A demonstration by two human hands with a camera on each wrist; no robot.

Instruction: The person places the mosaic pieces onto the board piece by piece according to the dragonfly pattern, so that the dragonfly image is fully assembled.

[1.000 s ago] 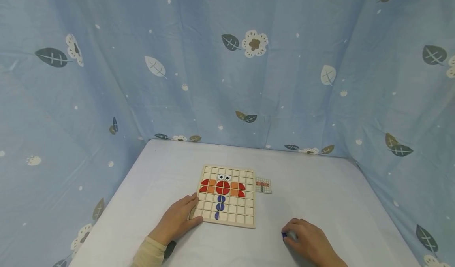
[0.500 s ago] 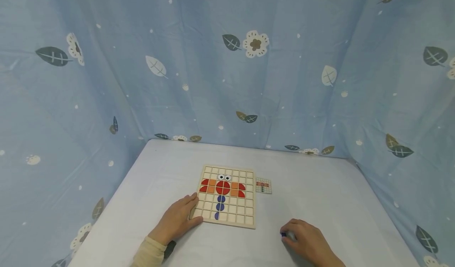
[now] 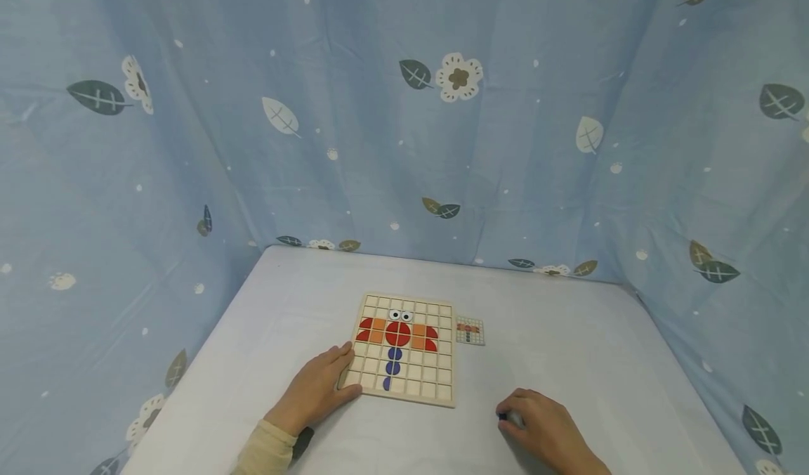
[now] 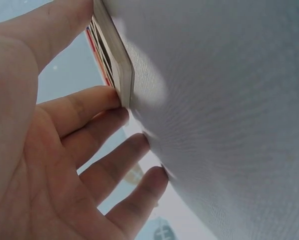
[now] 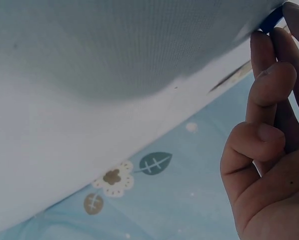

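A square wooden grid board (image 3: 420, 388) lies on the white table with coloured flat tiles set in it. They make a figure with two eye tiles, a red round body, orange squares, red side pieces and a blue tail. My left hand (image 3: 317, 392) rests at the board's lower left corner, thumb along the near edge and fingers against the left edge. In the left wrist view those fingers are spread and nearly straight. To the board's right, my right hand (image 3: 545, 426) pinches a small blue tile (image 5: 272, 20) between thumb and fingertips, low over the table. Its shape is mostly hidden.
A small pattern card (image 3: 470, 330) printed with a similar figure lies beside the board's right edge. The white table (image 3: 569, 334) is enclosed at the back and sides by a blue curtain (image 3: 354, 166) with leaves and flowers.
My right hand has shifted slightly left with the blue tile, which has turned a little in the fingertips. The left hand and board stay in place.
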